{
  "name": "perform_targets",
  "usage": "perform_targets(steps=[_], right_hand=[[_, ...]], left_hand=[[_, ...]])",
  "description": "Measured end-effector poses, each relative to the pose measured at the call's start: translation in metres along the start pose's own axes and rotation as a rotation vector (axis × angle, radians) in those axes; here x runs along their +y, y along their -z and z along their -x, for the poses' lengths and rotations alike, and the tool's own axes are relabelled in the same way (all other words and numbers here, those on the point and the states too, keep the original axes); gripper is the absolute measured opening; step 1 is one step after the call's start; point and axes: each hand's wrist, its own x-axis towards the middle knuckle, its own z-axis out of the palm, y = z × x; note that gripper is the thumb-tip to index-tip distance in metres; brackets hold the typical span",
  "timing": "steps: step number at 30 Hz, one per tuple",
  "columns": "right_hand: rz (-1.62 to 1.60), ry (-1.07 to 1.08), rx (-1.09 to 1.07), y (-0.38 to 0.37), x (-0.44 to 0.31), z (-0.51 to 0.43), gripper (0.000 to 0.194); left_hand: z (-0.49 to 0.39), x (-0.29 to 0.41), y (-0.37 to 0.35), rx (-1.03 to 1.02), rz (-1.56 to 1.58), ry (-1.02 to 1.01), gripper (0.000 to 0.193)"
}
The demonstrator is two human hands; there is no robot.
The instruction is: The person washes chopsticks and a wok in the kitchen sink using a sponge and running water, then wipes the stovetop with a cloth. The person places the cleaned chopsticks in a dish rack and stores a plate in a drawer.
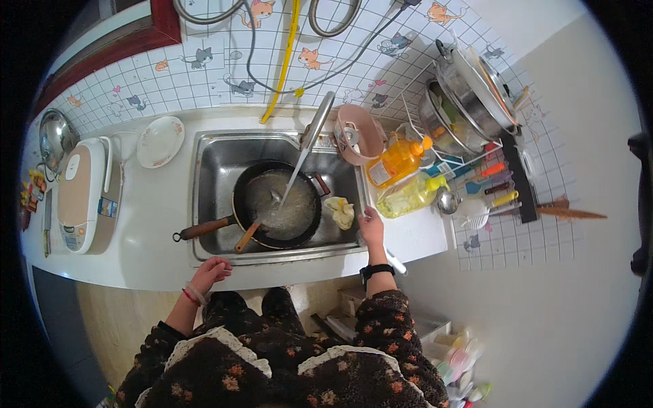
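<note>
A black wok (255,194) sits in the stainless steel sink (214,153), its wooden handle (209,228) reaching over the left rim. Water runs from the faucet (320,117) into the cloudy water inside. A utensil with a wooden handle (248,237) and a metal head leans in the wok. Right of it, a crumpled pale yellow cloth (341,212) lies on the sink bottom. My left hand (211,273) hovers by the counter's front edge, empty, fingers loosely bent. My right hand (371,227) is at the sink's right rim; its grip is partly hidden. A white handle (396,262) shows beside that wrist.
Orange (395,163) and yellow-green (408,196) pump bottles stand right of the sink, with a pink basket (359,135) behind. A rack of pots (459,102) and hanging utensils (497,188) are farther right. At left are a plate (160,142) and a rice cooker (84,196).
</note>
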Motion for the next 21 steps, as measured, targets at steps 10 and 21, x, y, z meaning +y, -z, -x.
perform_targets(steps=[10, 21], right_hand=[[-0.547, -0.284, 0.454, 0.216, -0.001, -0.081, 0.060], [-0.454, -0.537, -0.191, 0.246, -0.029, -0.124, 0.045]], left_hand=[[-0.048, 0.010, -0.048, 0.045, 0.049, 0.094, 0.018], [-0.093, 0.020, -0.060, -0.049, 0.038, 0.043, 0.019]])
